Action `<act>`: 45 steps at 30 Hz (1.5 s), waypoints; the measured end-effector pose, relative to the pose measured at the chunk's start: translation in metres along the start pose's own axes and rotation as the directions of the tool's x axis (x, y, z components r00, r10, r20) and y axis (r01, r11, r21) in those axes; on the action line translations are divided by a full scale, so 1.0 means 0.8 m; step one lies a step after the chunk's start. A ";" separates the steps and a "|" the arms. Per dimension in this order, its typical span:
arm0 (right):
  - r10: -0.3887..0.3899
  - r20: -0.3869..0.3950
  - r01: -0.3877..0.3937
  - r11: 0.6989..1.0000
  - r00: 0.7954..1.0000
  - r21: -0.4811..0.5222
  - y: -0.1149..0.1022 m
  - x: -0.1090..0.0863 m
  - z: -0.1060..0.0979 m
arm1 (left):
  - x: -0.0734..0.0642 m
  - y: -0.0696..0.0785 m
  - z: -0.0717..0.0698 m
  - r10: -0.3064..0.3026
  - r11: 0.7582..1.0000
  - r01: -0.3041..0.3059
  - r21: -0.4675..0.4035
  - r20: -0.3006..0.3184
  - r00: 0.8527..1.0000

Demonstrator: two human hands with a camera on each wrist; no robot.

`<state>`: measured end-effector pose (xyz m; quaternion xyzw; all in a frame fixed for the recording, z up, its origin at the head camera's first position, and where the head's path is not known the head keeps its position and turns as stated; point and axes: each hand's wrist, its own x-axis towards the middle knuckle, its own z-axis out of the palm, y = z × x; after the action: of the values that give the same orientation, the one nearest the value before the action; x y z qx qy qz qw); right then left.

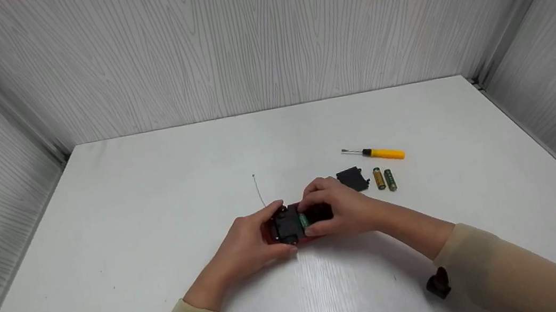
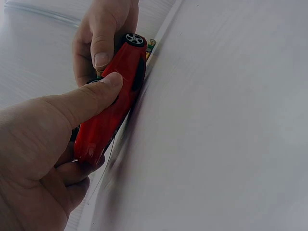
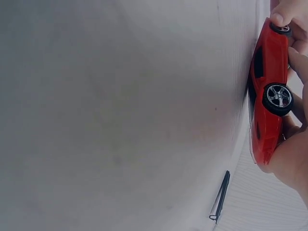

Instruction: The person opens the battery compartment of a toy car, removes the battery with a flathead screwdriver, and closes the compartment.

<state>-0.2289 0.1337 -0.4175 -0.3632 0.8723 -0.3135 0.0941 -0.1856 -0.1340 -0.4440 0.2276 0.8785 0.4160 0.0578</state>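
Note:
A red toy car (image 2: 113, 110) lies upside down on the white table, its black underside (image 1: 287, 224) facing up. My left hand (image 1: 246, 243) grips one end of it, thumb along the near side and fingers on the far side. At the open battery compartment, my right hand (image 1: 341, 206) pinches a green battery (image 1: 304, 220) between thumb and fingers. How far the battery sits inside is hidden by that hand. In the right wrist view, the car's red side and silver-spoked wheel (image 3: 279, 96) show beside the right hand.
A black battery cover (image 1: 352, 179) lies just beyond the right hand. To its right are a yellowish battery (image 1: 379, 178) and another green battery (image 1: 390, 180). Behind them lies a screwdriver with a yellow handle (image 1: 388, 154). A thin wire antenna (image 1: 258, 188) sticks out from the car.

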 end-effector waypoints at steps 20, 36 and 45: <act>0.031 -0.034 -0.027 0.994 0.999 0.109 0.006 -0.004 -0.006 | -0.003 0.001 -0.002 -0.007 1.000 0.007 -0.011 -0.002 1.000; 0.132 -0.221 -0.112 0.989 0.966 0.101 0.049 -0.067 -0.093 | -0.001 -0.001 -0.001 -0.016 1.000 0.016 -0.010 -0.006 1.000; 0.282 -0.250 -0.263 0.959 0.926 0.105 0.088 -0.103 -0.118 | 0.001 -0.004 0.000 -0.024 0.999 0.024 -0.021 -0.004 1.000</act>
<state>-0.2467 0.2740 -0.3918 -0.1903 0.9076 -0.3728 0.0328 -0.1871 -0.1353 -0.4462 0.2153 0.8770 0.4248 0.0632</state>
